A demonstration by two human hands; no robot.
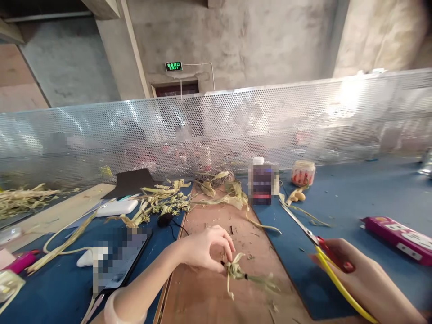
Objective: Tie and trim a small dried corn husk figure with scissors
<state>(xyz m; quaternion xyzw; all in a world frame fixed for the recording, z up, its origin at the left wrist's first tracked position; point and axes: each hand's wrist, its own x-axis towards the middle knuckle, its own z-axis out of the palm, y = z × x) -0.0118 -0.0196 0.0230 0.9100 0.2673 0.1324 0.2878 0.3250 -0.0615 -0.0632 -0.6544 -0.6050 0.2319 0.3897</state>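
Observation:
My left hand is over the brown board, its thumb and fingertips pinching a small bundle of pale dried husk strips. Dark thread binds the bundle, and a greenish tail points right. At the right, my right hand is closed around the handles of a pair of scissors with red and yellow grips. The blades point forward and left over the blue table surface, apart from the bundle. Whether the blades are parted is hard to tell.
Loose dried husks lie behind my left hand, near a black thread ball. A phone lies left, a purple packet right. A jar and a blurred-out bottle stand before a perforated metal screen.

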